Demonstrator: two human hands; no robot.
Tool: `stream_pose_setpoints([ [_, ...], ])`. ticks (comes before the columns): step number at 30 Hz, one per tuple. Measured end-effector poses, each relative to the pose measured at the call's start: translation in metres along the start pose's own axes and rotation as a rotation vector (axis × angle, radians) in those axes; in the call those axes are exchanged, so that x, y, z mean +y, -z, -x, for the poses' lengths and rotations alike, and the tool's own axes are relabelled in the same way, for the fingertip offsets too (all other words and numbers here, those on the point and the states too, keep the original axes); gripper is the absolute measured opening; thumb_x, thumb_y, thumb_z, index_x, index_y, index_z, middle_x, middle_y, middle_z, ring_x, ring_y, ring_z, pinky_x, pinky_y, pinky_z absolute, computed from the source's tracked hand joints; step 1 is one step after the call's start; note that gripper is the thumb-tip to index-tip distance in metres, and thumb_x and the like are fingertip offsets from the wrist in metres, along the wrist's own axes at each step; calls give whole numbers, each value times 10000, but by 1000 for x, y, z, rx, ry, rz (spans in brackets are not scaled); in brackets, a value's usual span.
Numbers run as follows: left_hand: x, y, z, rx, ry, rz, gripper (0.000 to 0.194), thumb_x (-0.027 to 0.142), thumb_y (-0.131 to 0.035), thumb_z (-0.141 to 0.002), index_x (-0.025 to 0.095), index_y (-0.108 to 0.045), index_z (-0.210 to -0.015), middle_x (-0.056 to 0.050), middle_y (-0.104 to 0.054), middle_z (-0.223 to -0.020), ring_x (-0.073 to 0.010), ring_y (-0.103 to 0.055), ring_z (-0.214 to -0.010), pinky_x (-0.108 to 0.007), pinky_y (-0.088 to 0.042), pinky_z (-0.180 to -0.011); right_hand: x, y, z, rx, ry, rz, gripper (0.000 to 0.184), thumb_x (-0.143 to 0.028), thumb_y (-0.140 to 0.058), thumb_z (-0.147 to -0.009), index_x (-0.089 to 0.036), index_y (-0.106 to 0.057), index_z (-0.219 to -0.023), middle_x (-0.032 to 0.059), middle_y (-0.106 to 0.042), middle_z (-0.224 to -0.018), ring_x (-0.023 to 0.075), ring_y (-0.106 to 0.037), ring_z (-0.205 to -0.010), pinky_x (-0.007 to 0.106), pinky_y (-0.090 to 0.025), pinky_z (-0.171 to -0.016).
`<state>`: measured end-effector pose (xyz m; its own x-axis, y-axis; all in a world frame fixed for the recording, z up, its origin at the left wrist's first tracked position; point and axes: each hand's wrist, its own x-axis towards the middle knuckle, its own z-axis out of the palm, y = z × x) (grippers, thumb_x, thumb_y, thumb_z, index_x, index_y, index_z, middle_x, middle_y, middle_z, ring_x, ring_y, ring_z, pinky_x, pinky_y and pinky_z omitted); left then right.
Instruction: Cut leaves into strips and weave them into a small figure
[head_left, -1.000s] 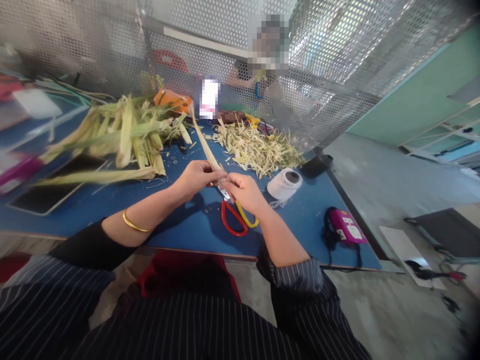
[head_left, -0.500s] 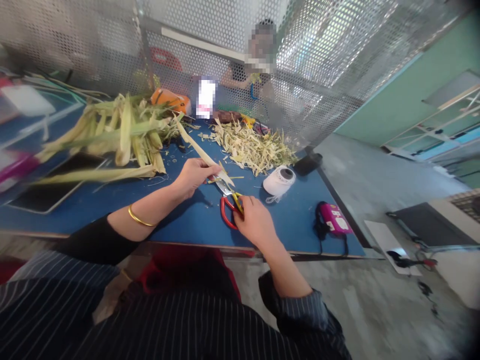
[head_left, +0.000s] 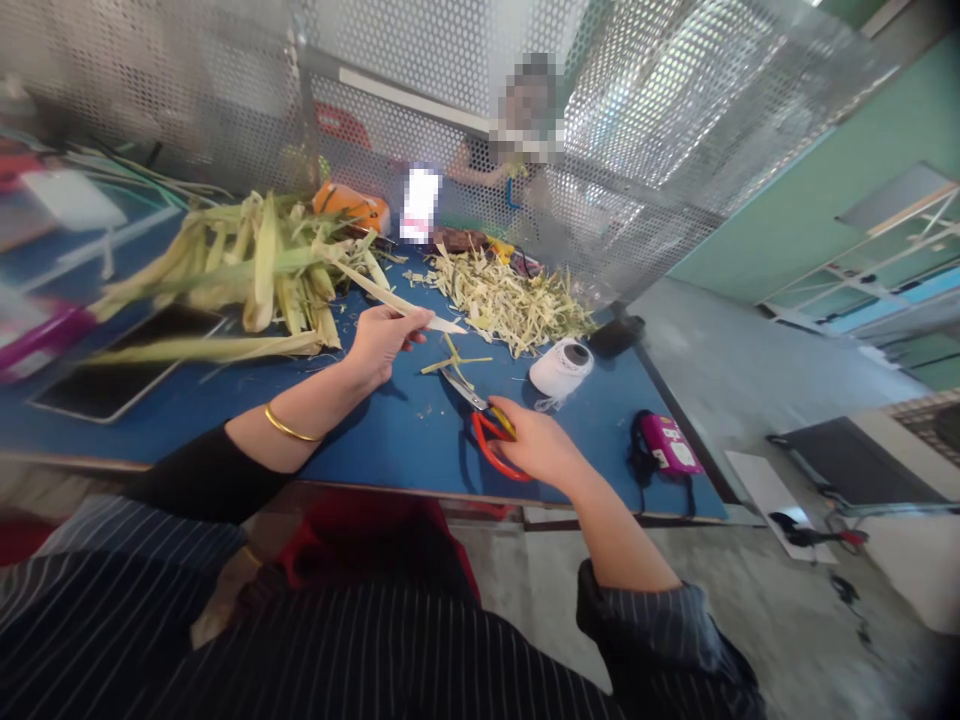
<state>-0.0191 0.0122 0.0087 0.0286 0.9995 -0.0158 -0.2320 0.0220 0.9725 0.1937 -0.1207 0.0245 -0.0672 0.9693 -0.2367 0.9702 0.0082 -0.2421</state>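
A long pale corn husk strip (head_left: 379,292) is pinched between the thumb and fingers of my left hand (head_left: 386,342), its pointed end toward the right. My right hand (head_left: 541,440) is closed on the scissors (head_left: 495,452), which have one red and one yellow handle. Their metal blades aim up and left, near a few thin green-yellow scraps (head_left: 455,362) on the blue table (head_left: 360,440). Behind these spreads a heap of shredded husk (head_left: 510,302). To the left lies a pile of whole husks (head_left: 262,265).
Right of the scissors stands a white thread cone (head_left: 561,372), with a black cylinder (head_left: 619,337) behind it. A magenta device (head_left: 670,443) with a black strap lies near the right edge. Behind a perforated metal screen (head_left: 420,60) sits another person (head_left: 487,160). A dark tablet (head_left: 127,375) lies left.
My right hand has left the husk strip and taken hold of the scissors, drawing them rightward. My left hand has moved slightly up with the strip. Thin scraps now show on the table.
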Motion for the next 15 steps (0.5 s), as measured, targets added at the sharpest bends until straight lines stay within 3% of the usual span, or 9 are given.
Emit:
stream_pose_setpoints([
  [4,1,-1,0,78,-35,52,173,264,-770,-626,137,-705,-722,-28,-660,-664,-84,-581,-541,-193,-371,-443,13,-12,15,24,30,-345,526,-309,-647,-755,-258,-541,-1268,70,-680,-1118,251,-640,-1014,372,-470,-876],
  [6,1,-1,-1,124,-69,88,179,261,-773,-620,135,-692,-719,-22,-648,-656,-92,-593,-555,-191,-378,-443,16,-19,24,-5,40,-671,495,-359,-693,-735,-223,-552,-1189,34,-672,-913,175,-637,-766,315,-500,-726],
  [9,-2,-1,-3,176,-91,125,220,294,-779,-619,127,-672,-714,-18,-629,-639,-100,-593,-563,-186,-390,-439,9,-27,30,-28,37,-1131,467,-418,-698,-742,-230,-515,-1128,-51,-535,-682,79,-444,-476,248,-413,-497],
  [12,-4,-3,-3,211,-113,139,242,323,-767,-634,115,-669,-709,-23,-623,-619,-99,-578,-547,-179,-375,-422,-10,-31,26,-37,122,-1350,491,-416,-715,-738,-259,-474,-1136,-36,-545,-786,68,-475,-564,226,-422,-541],
  [15,-5,-5,-2,235,-173,152,238,328,-754,-652,110,-660,-672,-19,-608,-585,-91,-550,-516,-178,-361,-413,-32,-31,13,-28,155,-1388,517,-440,-723,-726,-259,-456,-1130,-38,-531,-830,61,-483,-611,213,-432,-569],
])
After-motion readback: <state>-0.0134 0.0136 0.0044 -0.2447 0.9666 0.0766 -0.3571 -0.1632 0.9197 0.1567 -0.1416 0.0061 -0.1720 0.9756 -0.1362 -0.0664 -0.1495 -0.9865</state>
